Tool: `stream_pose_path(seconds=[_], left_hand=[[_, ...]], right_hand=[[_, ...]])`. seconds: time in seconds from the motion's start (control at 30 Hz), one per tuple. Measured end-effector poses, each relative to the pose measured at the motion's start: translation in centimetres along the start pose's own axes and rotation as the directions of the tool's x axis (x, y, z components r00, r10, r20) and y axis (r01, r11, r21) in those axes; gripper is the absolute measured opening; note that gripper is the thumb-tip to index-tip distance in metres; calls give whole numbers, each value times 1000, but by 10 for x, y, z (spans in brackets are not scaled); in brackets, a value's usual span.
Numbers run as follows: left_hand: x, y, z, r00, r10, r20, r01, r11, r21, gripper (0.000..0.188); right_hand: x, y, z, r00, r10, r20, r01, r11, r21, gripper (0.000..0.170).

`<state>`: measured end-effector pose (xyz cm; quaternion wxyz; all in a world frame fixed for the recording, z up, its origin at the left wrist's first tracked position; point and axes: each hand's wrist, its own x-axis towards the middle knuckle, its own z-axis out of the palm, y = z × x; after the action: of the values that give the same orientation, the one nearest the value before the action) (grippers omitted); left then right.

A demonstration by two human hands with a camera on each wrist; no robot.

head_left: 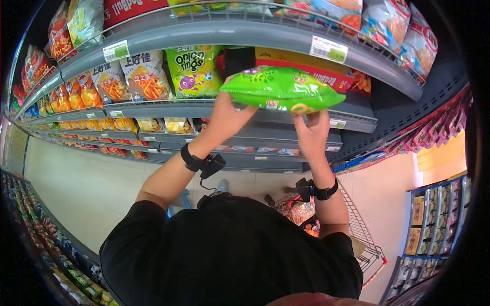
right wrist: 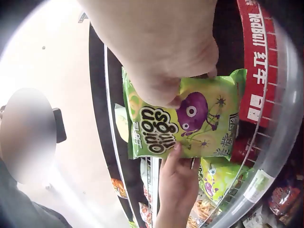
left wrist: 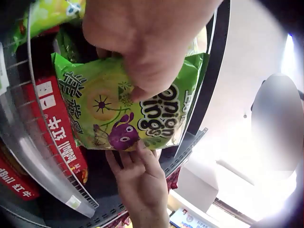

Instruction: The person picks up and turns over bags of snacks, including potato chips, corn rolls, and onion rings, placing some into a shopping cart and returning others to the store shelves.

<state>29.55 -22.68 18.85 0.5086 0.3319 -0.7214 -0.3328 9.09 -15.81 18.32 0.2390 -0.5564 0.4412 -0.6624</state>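
Observation:
A green bag of onion rings (head_left: 283, 89) is held up in front of the middle shelf, lying nearly flat in the head view. My left hand (head_left: 229, 117) grips its left end, and my right hand (head_left: 312, 133) grips it near the right end. In the left wrist view, the bag's printed front (left wrist: 124, 114) shows a purple onion figure; the right hand (left wrist: 142, 185) has its thumb on that front and fingers behind. The right wrist view shows the left hand (right wrist: 178, 187) pinching the opposite edge the same way. Fingers behind the bag are mostly hidden.
Another green onion rings bag (head_left: 194, 71) stands on the shelf left of the hands, beside white bags of fries (head_left: 145, 75). Behind the held bag lies a red Red Bull box (head_left: 332, 79). A wire-edged shelf (head_left: 229, 25) runs above. A shopping cart (head_left: 352, 214) stands at lower right.

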Motion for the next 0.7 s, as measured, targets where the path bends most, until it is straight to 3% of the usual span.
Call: stream_pose_path(seconds=[0.13,0.23,0.37,0.5,0.6,0.63,0.7], left_hand=[[24,-7,-13,990,120,-72,-124,991,-46,50],[39,-24,-16,999,4,-32,-6,997,-77,48],[60,-47,-18,993,-117,10,117,992,-52,51],[81,-67,-11,972,-236,-19,237,970,47,62],[83,-79,-5,956,-285,-63,291,947,138,68],[83,-82,-4,956,-285,-73,293,945,145,68],[78,-75,-3,958,-275,-79,282,953,106,69]], right_hand=[[34,11,27,999,-39,33,38,999,20,40],[47,27,44,996,-74,58,76,996,-37,46],[63,41,51,995,31,91,-24,997,-75,50],[85,72,50,999,39,1,-37,962,-269,51],[93,82,50,993,117,20,-98,909,-405,53],[89,62,55,967,253,24,-227,901,-371,55],[81,72,57,992,123,32,-99,906,-412,57]])
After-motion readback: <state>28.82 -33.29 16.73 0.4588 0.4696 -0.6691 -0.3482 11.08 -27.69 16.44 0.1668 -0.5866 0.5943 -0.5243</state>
